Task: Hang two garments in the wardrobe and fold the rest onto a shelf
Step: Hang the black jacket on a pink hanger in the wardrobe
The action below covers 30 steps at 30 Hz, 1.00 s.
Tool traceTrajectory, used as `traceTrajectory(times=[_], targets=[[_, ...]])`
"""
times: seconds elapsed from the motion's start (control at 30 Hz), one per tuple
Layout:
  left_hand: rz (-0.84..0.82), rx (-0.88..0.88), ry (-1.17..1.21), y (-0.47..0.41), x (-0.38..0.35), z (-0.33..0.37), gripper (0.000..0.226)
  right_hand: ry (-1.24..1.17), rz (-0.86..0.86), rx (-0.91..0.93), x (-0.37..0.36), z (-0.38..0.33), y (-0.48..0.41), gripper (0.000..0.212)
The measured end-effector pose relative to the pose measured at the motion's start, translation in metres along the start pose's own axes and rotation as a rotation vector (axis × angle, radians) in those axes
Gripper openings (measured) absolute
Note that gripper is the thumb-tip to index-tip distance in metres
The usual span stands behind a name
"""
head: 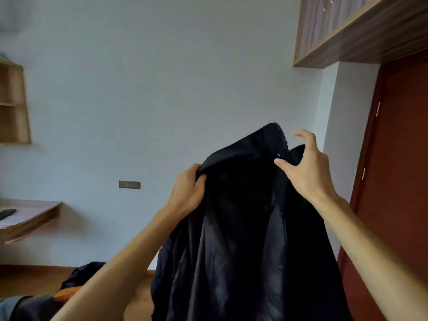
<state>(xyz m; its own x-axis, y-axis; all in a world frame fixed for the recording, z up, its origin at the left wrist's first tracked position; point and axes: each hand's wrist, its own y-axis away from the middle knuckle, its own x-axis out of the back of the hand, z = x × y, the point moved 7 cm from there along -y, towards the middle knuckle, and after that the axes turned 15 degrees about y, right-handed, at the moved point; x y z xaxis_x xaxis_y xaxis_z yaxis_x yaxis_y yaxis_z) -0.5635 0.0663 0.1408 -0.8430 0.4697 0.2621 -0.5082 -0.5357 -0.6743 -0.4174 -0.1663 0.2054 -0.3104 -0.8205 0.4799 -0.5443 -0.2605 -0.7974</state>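
Two hands hold the black jacket (231, 228) before the wall (162, 89): left hand (187, 188) grips shoulder edge, right hand (305, 167) pinches collar (274, 136).

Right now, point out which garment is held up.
The black jacket, gripped near its collar by the left hand and right hand; the dark garment and orange garment lie heaped low on the left.

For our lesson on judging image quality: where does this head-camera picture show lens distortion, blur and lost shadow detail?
Head view: the wide lens tilts the wooden overhead cabinet and dark red door; the wooden wall shelf at the left edge is blurred; the black zip-up jacket shows only a faint sheen, most folds lost in darkness.
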Motion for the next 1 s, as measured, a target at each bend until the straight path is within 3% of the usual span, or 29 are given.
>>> traceTrajectory(times=[0.1,0.2,0.3,0.4,0.47,0.6,0.7,0.83,0.93,1.0], targets=[[-0.075,-0.037,0.065,-0.019,0.004,0.027,0.015,0.180,-0.158,0.207,-0.030,-0.015,0.016,0.104],[-0.125,-0.100,0.099,-0.029,0.011,0.047,0.018,0.405,-0.147,0.318,-0.055,-0.033,0.032,0.110],[-0.215,-0.188,0.079,-0.032,0.016,0.064,0.022,0.370,-0.021,0.345,-0.073,-0.052,0.039,0.090],[-0.276,-0.275,0.010,-0.028,0.020,0.072,0.028,0.251,-0.014,0.363,-0.092,-0.073,0.043,0.032],[-0.284,-0.295,-0.021,-0.028,0.031,0.066,0.034,0.195,-0.008,0.345,-0.095,-0.074,0.043,0.012],[-0.352,-0.310,-0.243,-0.030,0.062,0.028,0.058,0.158,0.124,0.361,-0.065,-0.068,0.030,0.024],[-0.285,-0.420,-0.328,-0.016,0.074,0.002,0.078,0.208,0.278,0.466,-0.028,-0.091,0.020,0.032],[-0.127,-0.517,-0.327,0.007,0.082,-0.026,0.068,0.335,0.307,0.558,0.012,-0.106,0.008,0.041],[-0.132,-0.458,-0.302,0.007,0.089,-0.051,0.059,0.449,0.302,0.560,0.042,-0.098,0.013,0.036],[-0.159,-0.434,-0.272,0.003,0.092,-0.058,0.039,0.518,0.224,0.565,0.059,-0.087,0.019,0.032]])
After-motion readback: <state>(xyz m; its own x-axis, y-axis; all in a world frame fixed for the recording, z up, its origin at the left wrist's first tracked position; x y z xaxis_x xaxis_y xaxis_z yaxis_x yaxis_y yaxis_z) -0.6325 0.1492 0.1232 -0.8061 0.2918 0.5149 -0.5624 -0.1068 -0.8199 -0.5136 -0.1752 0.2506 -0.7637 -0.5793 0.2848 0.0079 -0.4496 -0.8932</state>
